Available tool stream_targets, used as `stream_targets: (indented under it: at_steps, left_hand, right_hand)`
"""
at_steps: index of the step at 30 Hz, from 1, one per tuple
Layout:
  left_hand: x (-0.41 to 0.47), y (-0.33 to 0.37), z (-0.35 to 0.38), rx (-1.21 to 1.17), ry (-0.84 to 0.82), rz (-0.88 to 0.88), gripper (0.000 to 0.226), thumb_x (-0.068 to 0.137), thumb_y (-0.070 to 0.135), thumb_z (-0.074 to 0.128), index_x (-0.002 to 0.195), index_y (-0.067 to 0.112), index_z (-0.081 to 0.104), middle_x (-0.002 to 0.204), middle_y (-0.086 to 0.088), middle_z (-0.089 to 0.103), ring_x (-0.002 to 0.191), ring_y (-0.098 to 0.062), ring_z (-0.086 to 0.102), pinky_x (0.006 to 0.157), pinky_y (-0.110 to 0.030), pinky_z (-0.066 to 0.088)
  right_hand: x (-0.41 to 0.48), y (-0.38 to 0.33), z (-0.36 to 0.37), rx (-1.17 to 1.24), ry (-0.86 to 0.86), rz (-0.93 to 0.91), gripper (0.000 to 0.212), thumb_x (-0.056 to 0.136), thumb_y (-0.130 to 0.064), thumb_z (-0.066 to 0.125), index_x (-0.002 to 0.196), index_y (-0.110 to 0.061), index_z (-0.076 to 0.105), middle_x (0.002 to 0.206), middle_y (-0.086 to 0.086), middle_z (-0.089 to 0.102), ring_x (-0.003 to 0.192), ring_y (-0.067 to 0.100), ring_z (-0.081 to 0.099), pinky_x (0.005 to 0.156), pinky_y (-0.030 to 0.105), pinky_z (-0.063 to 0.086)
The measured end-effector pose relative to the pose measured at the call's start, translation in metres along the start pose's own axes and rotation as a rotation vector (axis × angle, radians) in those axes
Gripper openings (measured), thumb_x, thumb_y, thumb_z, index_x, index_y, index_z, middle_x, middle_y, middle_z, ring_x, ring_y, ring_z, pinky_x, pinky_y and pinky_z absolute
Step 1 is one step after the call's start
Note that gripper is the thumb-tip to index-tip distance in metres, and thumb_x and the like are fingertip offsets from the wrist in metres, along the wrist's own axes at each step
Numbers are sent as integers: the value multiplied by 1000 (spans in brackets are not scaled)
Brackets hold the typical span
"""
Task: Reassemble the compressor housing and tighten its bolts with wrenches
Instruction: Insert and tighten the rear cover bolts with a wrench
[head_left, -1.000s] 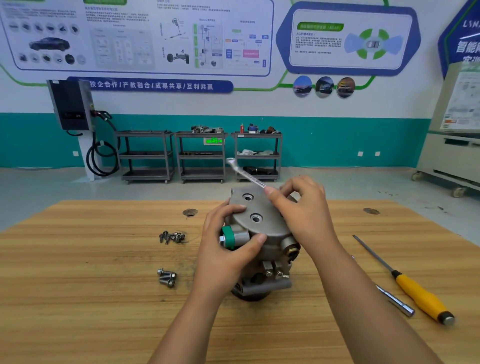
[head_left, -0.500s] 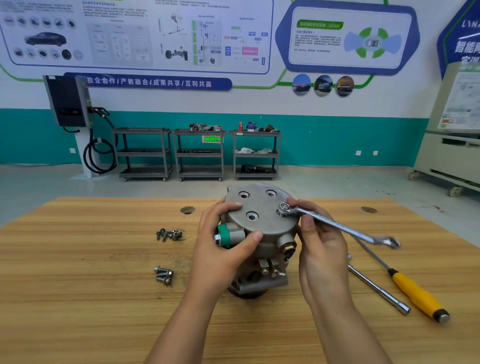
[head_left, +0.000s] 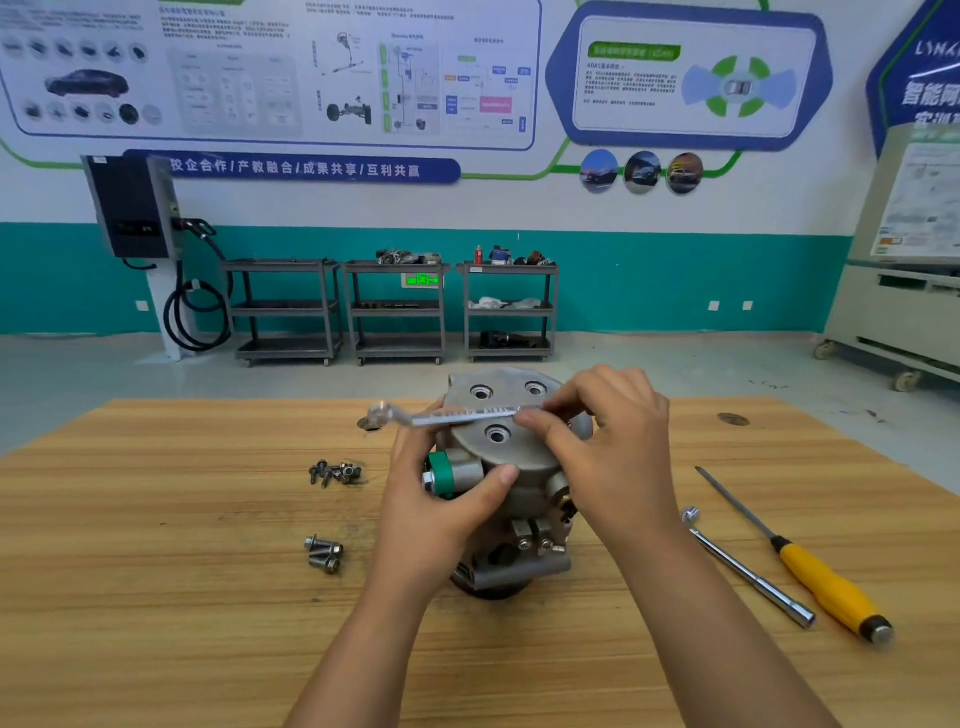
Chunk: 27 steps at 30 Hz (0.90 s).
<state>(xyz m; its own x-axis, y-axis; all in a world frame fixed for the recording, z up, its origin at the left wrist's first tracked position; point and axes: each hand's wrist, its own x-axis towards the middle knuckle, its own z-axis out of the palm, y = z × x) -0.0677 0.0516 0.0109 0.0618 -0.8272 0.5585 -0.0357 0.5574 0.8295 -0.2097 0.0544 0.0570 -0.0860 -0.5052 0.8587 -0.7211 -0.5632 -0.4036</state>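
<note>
Grey cast metal is the thing to watch: the compressor (head_left: 524, 519) stands upright in the middle of the bench (head_left: 156, 597), a little toward the far edge, with its round end cover (head_left: 506, 400) on top. The left hand (head_left: 436, 514) is curled round the side of the body, thumb laid just beside the green cap (head_left: 441, 475), and grips it. The right hand (head_left: 618, 452) pinches the shank of the combination wrench (head_left: 457, 417) between thumb and fingertips. The shank lies across the cover, and its open end points toward the far left corner. The other end is hidden under the fingers, so I cannot tell if it sits on a bolt head.

I judge the step to be the tightening of a cover bolt. To do it well, the ring end should sit fully and flat on the head before any pull. The left hand must resist the turn, so that the body does not rotate on the wood. Loose bolts (head_left: 335, 473) lie toward the left edge; each should be started by fingers first, then tightened crosswise, a little at a time.
</note>
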Motion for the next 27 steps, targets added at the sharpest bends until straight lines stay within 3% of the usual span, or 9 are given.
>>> stream_targets:
  at_steps: [4, 6, 8, 12, 15, 18, 20, 23, 27]
  left_hand:
    - [0, -1, 0, 45, 7, 30, 48, 56, 45, 76, 101, 45, 59, 124, 9, 52, 116, -13, 53, 94, -46, 50]
    - [0, -2, 0, 45, 6, 23, 48, 55, 46, 76, 100, 46, 59, 124, 11, 52, 117, -12, 53, 94, -46, 50]
    - [0, -2, 0, 43, 1, 20, 49, 55, 47, 76, 100, 47, 59, 124, 12, 52, 117, -13, 53, 94, -46, 50]
    - [0, -2, -1, 44, 0, 18, 49, 55, 47, 76, 100, 48, 58, 125, 9, 53, 119, -15, 52, 95, -47, 49]
    - [0, -2, 0, 53, 11, 19, 49, 55, 48, 76, 100, 48, 58, 126, 6, 54, 120, -16, 52, 97, -48, 47]
    - [0, -2, 0, 40, 17, 11, 49, 54, 48, 77, 100, 49, 58, 125, 4, 54, 118, -18, 54, 96, -49, 48]
    - [1, -1, 1, 34, 14, 7, 49, 55, 47, 77, 100, 48, 58, 125, 6, 54, 117, -19, 55, 95, -49, 49]
    - [1, -1, 1, 21, 5, 12, 49, 56, 45, 77, 101, 45, 59, 124, 11, 52, 117, -17, 54, 94, -48, 49]
    - [1, -1, 2, 5, 1, 11, 48, 56, 46, 77, 100, 45, 59, 125, 10, 51, 116, -18, 55, 93, -48, 50]
  right_hand:
    - [16, 2, 8, -24, -17, 190, 14, 75, -36, 74, 77, -28, 63, 68, -13, 48, 83, 13, 48, 80, 34, 31]
    - [19, 9, 12, 26, -55, 350, 15, 79, -37, 69, 90, -26, 66, 86, -8, 52, 97, 16, 49, 90, 43, 39]
    - [18, 16, 13, 87, -100, 502, 20, 84, -34, 62, 99, -22, 66, 106, -3, 55, 108, 18, 49, 94, 41, 42]
    - [5, 17, 16, 884, 19, 805, 19, 86, -14, 61, 105, -18, 63, 108, 2, 67, 91, 7, 64, 67, 14, 50]
    - [-10, 13, 15, 1141, 175, 675, 16, 76, -13, 66, 92, -18, 66, 97, 2, 73, 91, 11, 68, 79, 26, 52]
    - [-31, 7, 13, 922, 180, 464, 13, 76, -21, 64, 83, -30, 70, 96, -4, 73, 106, 14, 62, 94, 33, 45]
    - [-41, 9, 11, 735, 118, 339, 20, 81, -23, 59, 94, -34, 69, 109, -8, 69, 118, 11, 55, 101, 28, 42]
    - [-48, 14, 5, 656, 33, 297, 33, 83, -25, 54, 115, -25, 65, 129, -1, 58, 128, 8, 45, 103, 17, 38]
    - [-47, 20, -2, 582, -39, 216, 35, 81, -20, 57, 114, -32, 64, 119, -13, 61, 119, 5, 48, 94, 11, 40]
